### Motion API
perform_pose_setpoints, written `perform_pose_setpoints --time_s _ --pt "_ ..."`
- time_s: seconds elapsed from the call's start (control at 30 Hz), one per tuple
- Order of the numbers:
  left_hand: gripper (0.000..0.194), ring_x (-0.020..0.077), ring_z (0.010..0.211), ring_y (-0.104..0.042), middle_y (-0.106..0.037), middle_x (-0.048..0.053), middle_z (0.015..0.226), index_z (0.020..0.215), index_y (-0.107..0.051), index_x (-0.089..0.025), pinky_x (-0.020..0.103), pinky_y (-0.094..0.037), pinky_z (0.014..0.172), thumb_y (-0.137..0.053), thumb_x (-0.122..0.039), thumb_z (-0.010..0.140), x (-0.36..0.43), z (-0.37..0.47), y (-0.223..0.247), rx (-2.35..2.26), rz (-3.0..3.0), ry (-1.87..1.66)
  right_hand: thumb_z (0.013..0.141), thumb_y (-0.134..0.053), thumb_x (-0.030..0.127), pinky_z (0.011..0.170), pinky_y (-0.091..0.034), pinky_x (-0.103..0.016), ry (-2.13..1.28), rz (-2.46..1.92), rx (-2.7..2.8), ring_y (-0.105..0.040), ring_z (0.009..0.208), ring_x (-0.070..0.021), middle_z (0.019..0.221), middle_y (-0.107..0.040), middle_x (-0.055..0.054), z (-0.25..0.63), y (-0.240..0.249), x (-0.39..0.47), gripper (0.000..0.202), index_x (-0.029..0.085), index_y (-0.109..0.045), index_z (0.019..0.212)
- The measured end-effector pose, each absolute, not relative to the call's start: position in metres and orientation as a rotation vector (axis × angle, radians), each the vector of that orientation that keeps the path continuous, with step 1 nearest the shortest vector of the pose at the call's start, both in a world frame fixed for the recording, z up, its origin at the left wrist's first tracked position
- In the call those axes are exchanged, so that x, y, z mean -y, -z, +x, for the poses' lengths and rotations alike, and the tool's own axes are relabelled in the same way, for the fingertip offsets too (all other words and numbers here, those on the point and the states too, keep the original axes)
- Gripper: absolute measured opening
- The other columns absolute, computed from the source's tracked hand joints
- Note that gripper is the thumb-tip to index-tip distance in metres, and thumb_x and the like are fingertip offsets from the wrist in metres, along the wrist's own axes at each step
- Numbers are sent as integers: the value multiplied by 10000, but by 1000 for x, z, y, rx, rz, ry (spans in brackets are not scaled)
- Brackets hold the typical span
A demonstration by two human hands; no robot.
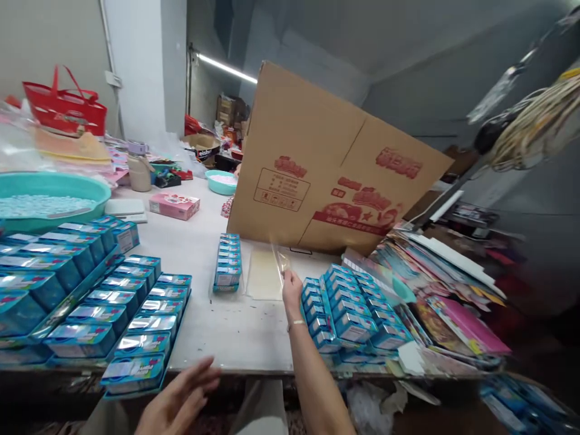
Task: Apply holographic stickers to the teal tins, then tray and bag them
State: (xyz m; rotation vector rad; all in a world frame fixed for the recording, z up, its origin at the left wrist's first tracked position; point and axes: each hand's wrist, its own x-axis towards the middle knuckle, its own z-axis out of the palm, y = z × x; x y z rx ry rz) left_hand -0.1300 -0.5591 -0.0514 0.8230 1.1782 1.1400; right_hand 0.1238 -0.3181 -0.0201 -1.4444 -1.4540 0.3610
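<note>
My right hand (292,287) pinches the edge of a clear plastic bag (281,260) at the right side of a stack of clear bags (264,275) on the table. My left hand (183,396) is at the table's front edge, fingers spread, holding nothing. Left of the bags lies a row of blue boxes (228,263) in a clear wrapping. Rows of blue boxes (142,338) stand at the left, partly on blue trays. More blue boxes (348,302) are stacked just right of my right hand.
A large cardboard carton (326,163) leans behind the bags. At the left are a turquoise basin (90,208), a pink box (174,206) and a bottle (139,166). Printed sheets (453,266) are piled at the right. Cords hang at the upper right.
</note>
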Motion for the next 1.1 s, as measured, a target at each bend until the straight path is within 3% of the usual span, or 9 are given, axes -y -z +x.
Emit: perform_pose_setpoints --time_s 0.17,0.3,0.43,0.53,0.7,0.8,0.87,0.97,1.1 --pt "846 358 1230 -622 -552 180 1463 1353 -537 -238 490 -545 933 -572 -821 740 475 -86 28 -819 375 -1132 956 -492 302 889 -422 -400 -142 -1240 1852 -597 916 -230 941 -688 -68 108 52 478 229 232 -686 856" --pt "593 240 855 -738 -754 150 1066 1070 -666 -151 295 -557 707 -872 -498 636 457 -83 54 -1004 472 -1094 912 -578 319 997 -394 -505 140 -996 2025 -632 841 -235 898 -676 -41 99 123 573 105 286 -675 888" --pt "417 159 604 -647 -737 55 723 868 -717 -139 238 -486 589 -864 -463 651 488 -75 54 -1055 776 -1086 898 -590 572 1014 -458 -483 -276 -1078 1924 -574 1197 -325 1312 -602 -130 127 104 579 519 299 -570 1339" --pt "346 139 588 -580 -671 19 627 694 -678 -158 228 -447 576 -734 -482 803 515 -74 16 -1053 1272 -1101 845 -691 558 1153 -313 -527 -483 -1230 1765 -355 1425 -352 1519 -417 -164 150 37 551 781 243 -401 1498" --pt "295 133 604 -543 -628 2 643 669 -650 -183 219 -422 564 -667 -393 875 541 -102 -49 -1245 1805 -1282 826 -742 315 942 -478 -337 -968 -1054 1823 -637 983 -210 952 -688 -34 145 -38 522 163 211 -687 939" --pt "208 129 647 -581 -712 26 859 1050 -725 -213 210 -453 590 -615 -326 913 555 -124 -72 -1268 2008 -1338 844 -704 280 704 -487 -250 -1013 -968 1730 -608 718 -140 755 -632 16 131 -57 519 111 195 -634 836" --pt "301 120 612 -583 -720 11 846 1200 -695 -240 200 -449 569 -594 -288 921 563 -133 -86 -1234 2131 -1223 871 -685 322 607 -463 -229 -1003 -919 1744 -573 610 -117 671 -598 28 127 -71 513 175 188 -618 781" --pt "194 139 645 -625 -720 6 747 959 -770 -230 205 -463 608 -590 -291 921 566 -137 -104 -1226 2193 -1081 844 -719 467 557 -468 -228 -1115 -781 1651 -576 551 -115 626 -580 32 126 -88 500 290 191 -632 820" --pt "267 141 501 -559 -702 6 662 915 -763 -213 220 -434 489 -652 -452 870 555 -147 -115 -1389 1861 -1420 573 -885 585 745 -570 -350 -1548 -515 1338 -691 1004 -269 1184 -660 -99 124 -63 508 893 282 -514 1327"
